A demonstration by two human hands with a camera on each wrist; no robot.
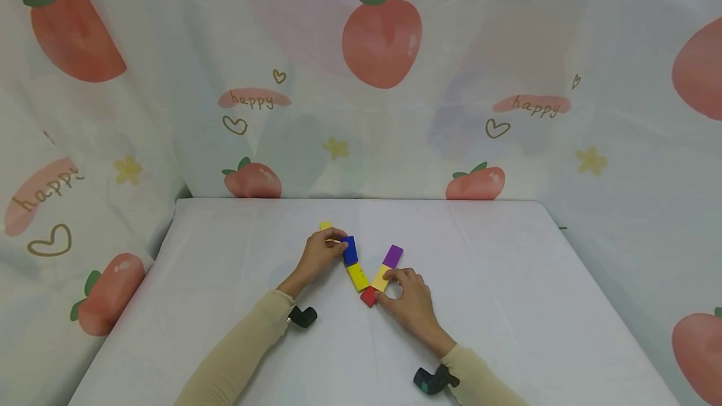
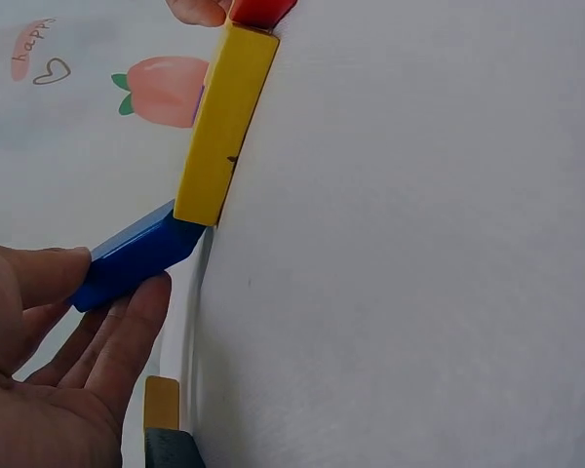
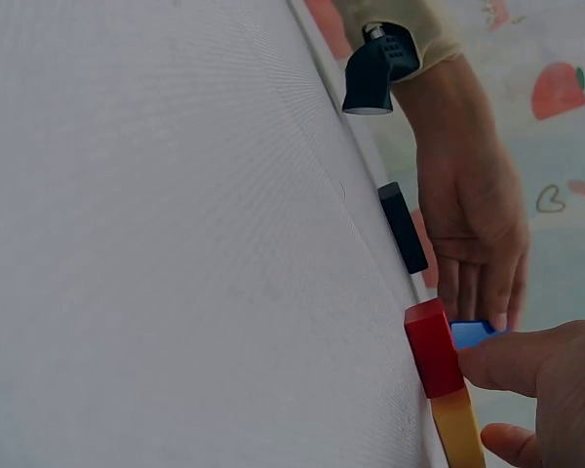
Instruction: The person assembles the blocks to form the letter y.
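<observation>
My left hand (image 1: 320,254) pinches a blue block (image 1: 350,250) between thumb and fingers; one end meets a bright yellow block (image 1: 358,277). Below it lies a red block (image 1: 368,296), where two slanting lines of blocks come together in a V. A pale yellow block (image 1: 380,278) and a purple block (image 1: 393,256) form the right-hand line. My right hand (image 1: 414,302) has its thumb against the red block (image 3: 434,348) and a fingertip at the side of the pale yellow block (image 3: 456,429). No wrapped grip by the right hand is visible.
Past the left hand is another yellow block (image 1: 326,225), partly covered. Beside it, a dark block (image 3: 403,229) shows in the right wrist view. White cloth covers the table (image 1: 496,306), and a patterned curtain (image 1: 383,136) stands along its back edge.
</observation>
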